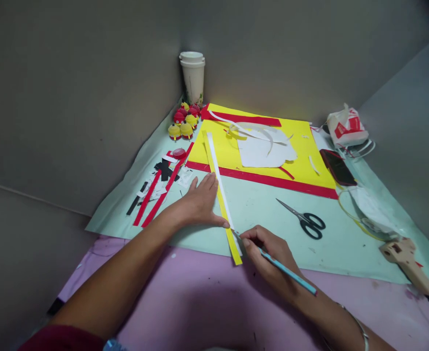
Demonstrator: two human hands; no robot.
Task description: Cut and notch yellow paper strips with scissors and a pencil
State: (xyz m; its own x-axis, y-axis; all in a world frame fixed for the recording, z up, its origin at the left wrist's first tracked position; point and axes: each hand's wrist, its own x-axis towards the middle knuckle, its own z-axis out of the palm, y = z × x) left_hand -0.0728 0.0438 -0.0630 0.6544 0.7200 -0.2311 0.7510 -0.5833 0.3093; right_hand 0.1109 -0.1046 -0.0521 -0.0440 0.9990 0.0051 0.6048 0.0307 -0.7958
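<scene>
My left hand lies flat with the fingers spread, its fingertips and thumb on a long yellow paper strip. A white paper strip lies along the right side of the yellow one, partly under it. My right hand holds a light blue pencil, its tip at the strips' edge just beside my left thumb. To the right of my hands lie scissors with black handles. Behind the strips is a large yellow sheet with red bands, and white paper lies on it.
Red strips and black and white scraps lie at the left, near several small red and yellow round figures. A white cup stands in the back corner. On the right are a phone, a white-and-red bag and a glue gun.
</scene>
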